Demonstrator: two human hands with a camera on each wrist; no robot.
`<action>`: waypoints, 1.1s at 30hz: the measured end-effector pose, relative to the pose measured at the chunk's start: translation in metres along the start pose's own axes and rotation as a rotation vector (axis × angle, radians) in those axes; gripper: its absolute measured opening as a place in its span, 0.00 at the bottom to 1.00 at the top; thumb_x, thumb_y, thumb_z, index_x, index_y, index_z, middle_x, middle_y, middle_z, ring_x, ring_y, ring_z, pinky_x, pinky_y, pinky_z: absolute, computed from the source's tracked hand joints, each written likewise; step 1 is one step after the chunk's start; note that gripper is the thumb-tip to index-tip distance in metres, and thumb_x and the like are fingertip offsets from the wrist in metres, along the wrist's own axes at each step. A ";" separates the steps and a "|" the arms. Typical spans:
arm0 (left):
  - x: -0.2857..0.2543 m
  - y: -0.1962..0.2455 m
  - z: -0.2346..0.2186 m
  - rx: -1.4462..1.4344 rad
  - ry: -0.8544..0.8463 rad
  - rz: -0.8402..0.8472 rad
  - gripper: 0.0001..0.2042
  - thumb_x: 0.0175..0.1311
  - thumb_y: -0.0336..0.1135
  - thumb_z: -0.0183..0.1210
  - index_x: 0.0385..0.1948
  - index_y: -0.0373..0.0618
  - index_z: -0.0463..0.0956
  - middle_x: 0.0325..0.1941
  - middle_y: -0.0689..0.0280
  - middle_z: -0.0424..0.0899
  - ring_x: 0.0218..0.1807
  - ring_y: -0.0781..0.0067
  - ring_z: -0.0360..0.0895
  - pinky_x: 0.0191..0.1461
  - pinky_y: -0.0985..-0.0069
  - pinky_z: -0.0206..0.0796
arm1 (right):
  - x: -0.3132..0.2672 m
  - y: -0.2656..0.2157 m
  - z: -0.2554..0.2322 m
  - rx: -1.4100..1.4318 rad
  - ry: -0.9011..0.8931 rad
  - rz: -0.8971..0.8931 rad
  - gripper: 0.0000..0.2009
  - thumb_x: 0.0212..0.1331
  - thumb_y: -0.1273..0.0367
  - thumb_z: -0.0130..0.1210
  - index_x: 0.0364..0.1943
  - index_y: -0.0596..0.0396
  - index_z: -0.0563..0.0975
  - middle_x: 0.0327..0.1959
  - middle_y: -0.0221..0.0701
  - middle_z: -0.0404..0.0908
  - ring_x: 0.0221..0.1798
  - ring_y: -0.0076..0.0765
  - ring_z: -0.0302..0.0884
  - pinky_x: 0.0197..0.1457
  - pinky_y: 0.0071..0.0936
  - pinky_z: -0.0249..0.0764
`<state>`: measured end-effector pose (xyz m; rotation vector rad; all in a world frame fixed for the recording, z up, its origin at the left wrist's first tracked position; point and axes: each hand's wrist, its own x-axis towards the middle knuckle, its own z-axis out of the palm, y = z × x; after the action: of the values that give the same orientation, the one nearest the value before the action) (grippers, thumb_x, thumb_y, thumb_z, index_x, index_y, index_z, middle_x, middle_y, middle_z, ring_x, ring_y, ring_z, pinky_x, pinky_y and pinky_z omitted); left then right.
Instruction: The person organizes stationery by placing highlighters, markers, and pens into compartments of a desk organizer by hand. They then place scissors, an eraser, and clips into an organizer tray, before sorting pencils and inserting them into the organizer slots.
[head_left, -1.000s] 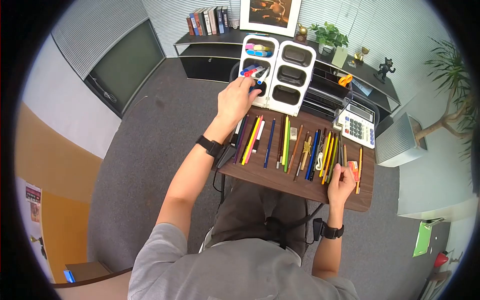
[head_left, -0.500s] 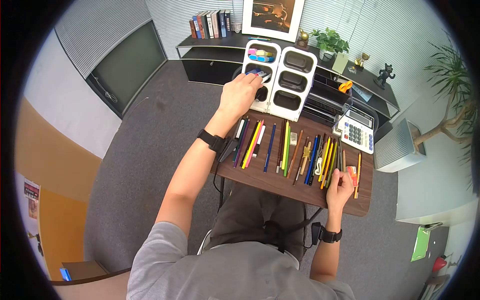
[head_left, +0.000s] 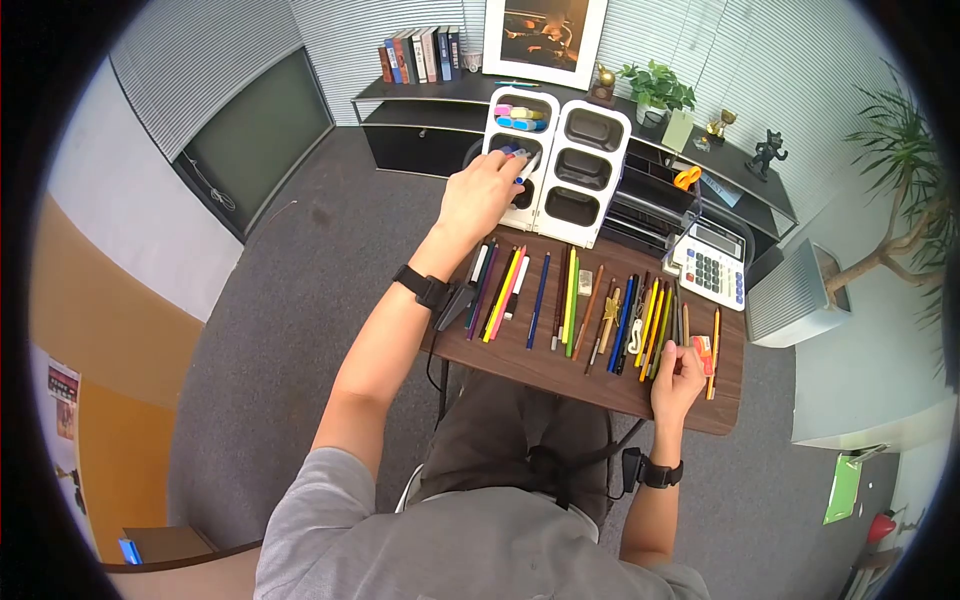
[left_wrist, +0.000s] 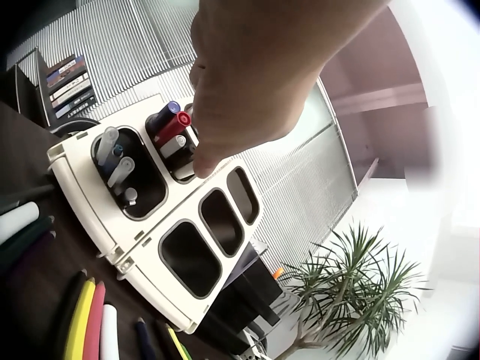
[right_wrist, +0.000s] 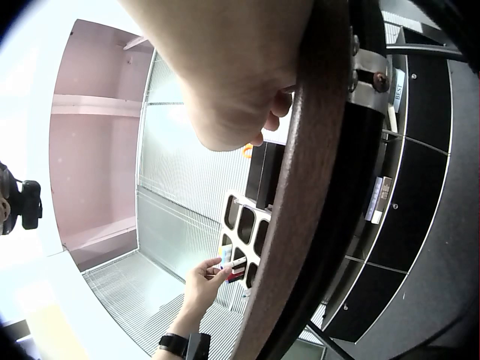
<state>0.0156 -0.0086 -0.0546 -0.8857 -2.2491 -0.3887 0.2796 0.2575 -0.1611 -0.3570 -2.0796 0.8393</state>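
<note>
My left hand reaches over the left column of a white organizer. Its thumb and fingers pinch a white marker with a blue end, over the middle compartment. Inside that compartment, blue and red markers stand partly hidden by the hand. Clear-capped pens are in the near-left compartment. Loosely curled, my right hand rests at the table's front edge, holding nothing visible. Beside it lies a red and white block, along with several colored pencils.
Several pencils and markers lie in rows across the brown table. Highlighters fill the far-left compartment. A calculator and a black desk rack with orange scissors stand at the back right.
The left hand shifts slightly at the middle compartment, and the marker's blue end shows again beside its fingers. The right hand stays by the table edge. The head view tilts slightly.
</note>
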 end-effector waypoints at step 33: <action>-0.155 0.028 -0.003 -0.653 0.120 -0.606 0.08 0.65 0.33 0.65 0.37 0.38 0.82 0.20 0.69 0.76 0.22 0.81 0.71 0.28 0.79 0.64 | 0.000 0.008 0.003 0.052 0.081 0.012 0.13 0.66 0.69 0.59 0.25 0.61 0.75 0.19 0.32 0.69 0.22 0.27 0.65 0.27 0.27 0.63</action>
<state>0.1198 -0.0656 -0.1588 -0.4232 -2.2608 -1.4672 0.2764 0.2622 -0.1681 -0.3692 -1.9791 0.8703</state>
